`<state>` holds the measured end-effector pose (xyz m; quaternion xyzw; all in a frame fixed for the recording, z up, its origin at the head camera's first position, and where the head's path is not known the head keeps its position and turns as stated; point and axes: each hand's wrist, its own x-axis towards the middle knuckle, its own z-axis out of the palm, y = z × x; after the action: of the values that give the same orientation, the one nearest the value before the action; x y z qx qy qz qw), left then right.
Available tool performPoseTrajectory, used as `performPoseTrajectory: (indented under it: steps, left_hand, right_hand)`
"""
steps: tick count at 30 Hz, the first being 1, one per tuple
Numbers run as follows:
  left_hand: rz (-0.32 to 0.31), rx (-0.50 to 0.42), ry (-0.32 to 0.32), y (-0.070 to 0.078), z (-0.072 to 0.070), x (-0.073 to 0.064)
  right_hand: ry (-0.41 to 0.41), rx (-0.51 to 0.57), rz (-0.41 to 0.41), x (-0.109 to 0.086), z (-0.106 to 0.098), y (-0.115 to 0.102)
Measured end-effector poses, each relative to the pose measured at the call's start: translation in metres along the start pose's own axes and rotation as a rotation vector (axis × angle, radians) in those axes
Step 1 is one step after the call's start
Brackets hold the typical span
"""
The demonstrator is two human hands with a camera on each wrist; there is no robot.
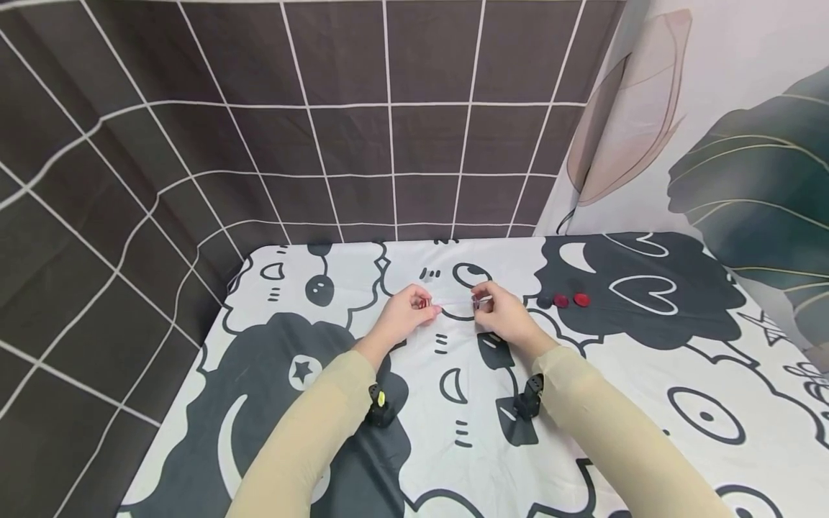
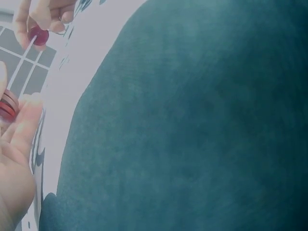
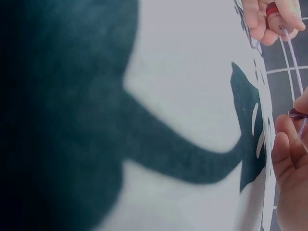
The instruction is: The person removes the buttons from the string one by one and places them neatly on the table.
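Observation:
In the head view my left hand (image 1: pixel 403 316) and right hand (image 1: pixel 504 314) face each other above the patterned cloth. My left fingers hold a small stack of red and pink buttons (image 2: pixel 8 107), seen at the edge of the left wrist view. Between finger and thumb, my right hand pinches a dark red button (image 2: pixel 38 35), seen edge-on in the right wrist view. A thin white cord (image 3: pixel 294 62) stretches between the hands, running from the stack to the right hand's button. A short end of cord shows beyond the right fingers.
To the right of my right hand lie a dark button (image 1: pixel 545 301), a dark red button (image 1: pixel 560 301) and a red button (image 1: pixel 581 299) in a row. The black-and-white cloth (image 1: pixel 479 460) covers the table. A dark gridded curtain (image 1: pixel 350 137) hangs behind it.

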<state>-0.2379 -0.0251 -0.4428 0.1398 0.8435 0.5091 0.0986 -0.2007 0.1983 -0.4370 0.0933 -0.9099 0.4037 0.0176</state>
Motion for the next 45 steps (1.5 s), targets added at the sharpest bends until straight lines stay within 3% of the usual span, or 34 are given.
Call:
performPoseTrajectory:
  steps: [9,18,27,33,45]
  left_hand:
    - [-0.003,-0.022,-0.006,-0.002,0.000,-0.001]
    - [-0.004,-0.069,-0.021,-0.003,0.001,-0.001]
    - [0.002,0.028,-0.013,-0.002,0.000,0.000]
    - [0.003,0.029,-0.013,-0.002,-0.001,0.001]
    - [0.004,0.015,-0.015,0.000,0.000,0.000]
  right_hand:
    - [0.007,-0.041,-0.014,-0.003,-0.002,0.003]
    - [0.025,-0.001,0.011,-0.004,-0.004,0.007]
    - [0.033,0.010,0.024,-0.006,-0.008,0.009]
    - [0.039,0.019,0.032,-0.006,-0.011,0.010]
    - [0.057,-0.064,0.047,-0.009,-0.017,0.017]
